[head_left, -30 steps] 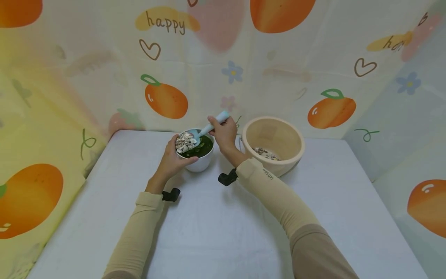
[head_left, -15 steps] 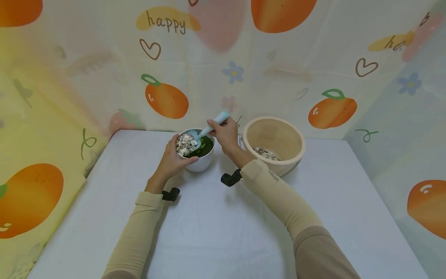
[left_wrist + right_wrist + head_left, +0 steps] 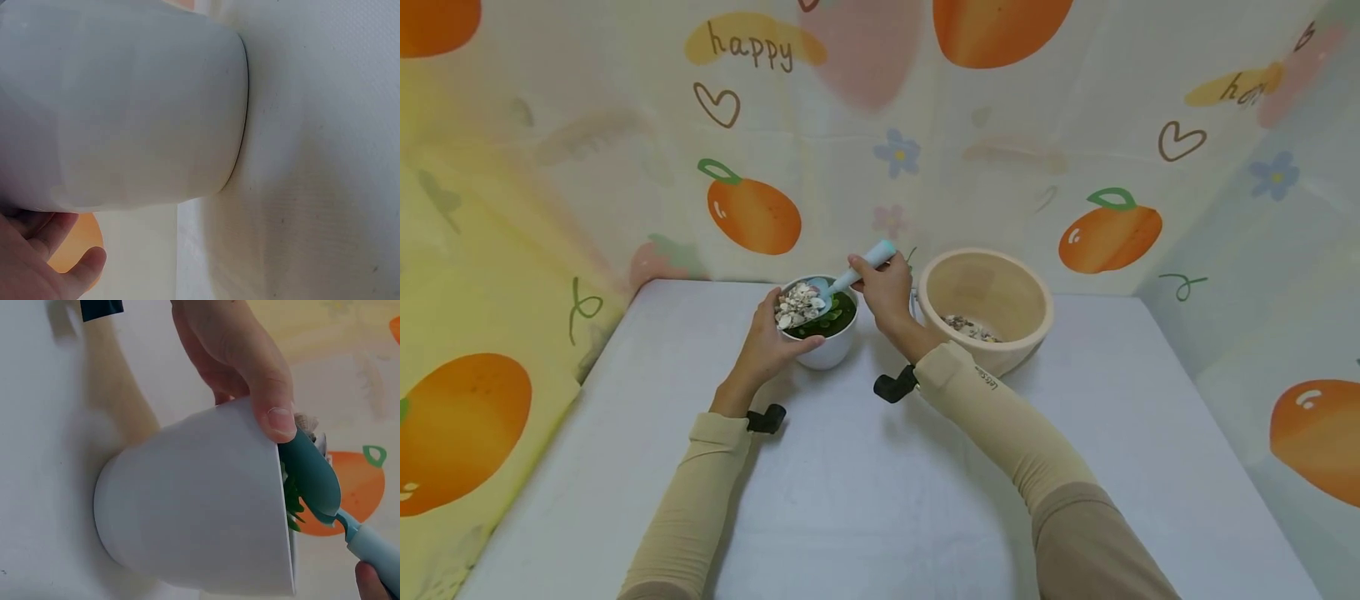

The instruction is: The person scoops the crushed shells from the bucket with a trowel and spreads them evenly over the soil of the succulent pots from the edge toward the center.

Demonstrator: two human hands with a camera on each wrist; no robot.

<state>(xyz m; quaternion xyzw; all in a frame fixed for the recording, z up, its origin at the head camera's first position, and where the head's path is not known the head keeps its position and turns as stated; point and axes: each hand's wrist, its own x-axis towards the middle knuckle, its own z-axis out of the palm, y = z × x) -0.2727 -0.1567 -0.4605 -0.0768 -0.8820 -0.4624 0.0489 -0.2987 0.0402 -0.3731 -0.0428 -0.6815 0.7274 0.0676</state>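
My left hand (image 3: 765, 346) grips the near left side of a white flowerpot (image 3: 826, 354), its thumb lying along the rim. Green leaves (image 3: 292, 497) show inside the pot. Between the thumb and fingers of my right hand (image 3: 889, 293) is the pale blue handle of a small trowel (image 3: 867, 262). The trowel's blade (image 3: 315, 475) lies across the pot's mouth, close to the left thumb. A heap of pale shells (image 3: 797, 306) sits on the blade, over the pot's left side. In the left wrist view, the pot's smooth wall (image 3: 137, 112) fills much of the picture.
Right of the flowerpot stands a larger beige pot (image 3: 988, 287) with some shells (image 3: 972, 327) at its bottom. A white cloth (image 3: 850, 483) covers the table. Behind the table hangs a curtain (image 3: 850, 183) printed with oranges. Each wrist carries a black camera (image 3: 895, 385).
My right forearm has shifted slightly to the right. Both hands keep their holds, and the shell-laden trowel stays over the flowerpot. The head view has moved a little.
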